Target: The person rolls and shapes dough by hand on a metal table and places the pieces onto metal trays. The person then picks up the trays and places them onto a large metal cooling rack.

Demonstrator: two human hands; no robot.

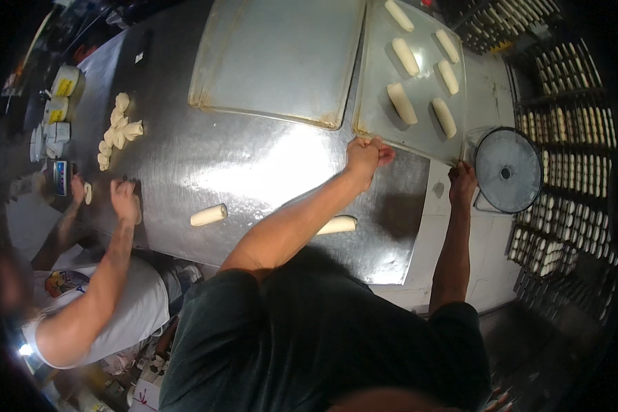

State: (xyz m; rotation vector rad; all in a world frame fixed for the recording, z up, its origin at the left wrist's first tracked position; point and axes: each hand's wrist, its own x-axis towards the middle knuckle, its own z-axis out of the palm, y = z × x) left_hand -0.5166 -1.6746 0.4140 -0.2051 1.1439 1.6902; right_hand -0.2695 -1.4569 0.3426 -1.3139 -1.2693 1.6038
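A metal baking tray (419,137) bearing several pale dough rolls (405,56) lies over the right part of the steel table. My left hand (364,162) is closed on its near left corner. At the near right corner, my right hand (463,182) grips the rim with bent fingers. Both arms reach forward, the right one beyond the table's edge. Partly covered by my left forearm, a dough roll (338,225) rests on the table near my body. Another dough roll (209,215) lies farther left.
An empty tray (275,62) sits beside the held one on the steel table (165,165). A co-worker's hand (124,200) works at the left, near dough pieces (119,132) and a scale (61,178). Right of the table stand a round fan (507,170) and racks of dough rolls (573,165).
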